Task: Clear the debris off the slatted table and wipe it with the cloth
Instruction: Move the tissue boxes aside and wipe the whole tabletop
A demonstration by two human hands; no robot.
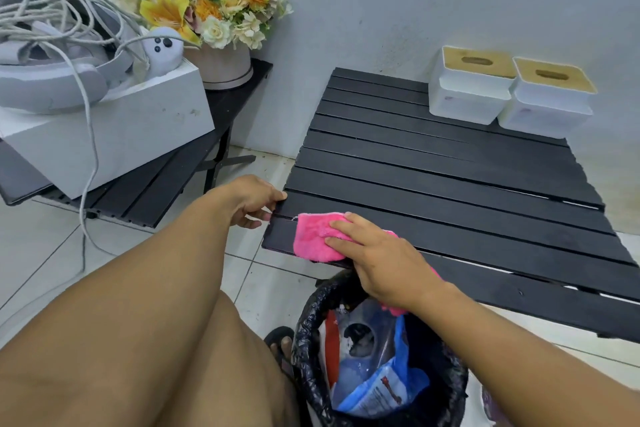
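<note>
Head view: straight-fingered right hand [381, 263] is pressing cloth [313, 236] on slatted table [450, 184]; left hand [252, 201] is gripping its left edge; wiping along slats seems wise.

Cloth [313, 236] half under rt hand [377, 260]

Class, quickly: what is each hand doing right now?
Left hand: grips the slatted table by its edge.
Right hand: open, fingers flat, pressing the pink cloth onto the table.
</note>
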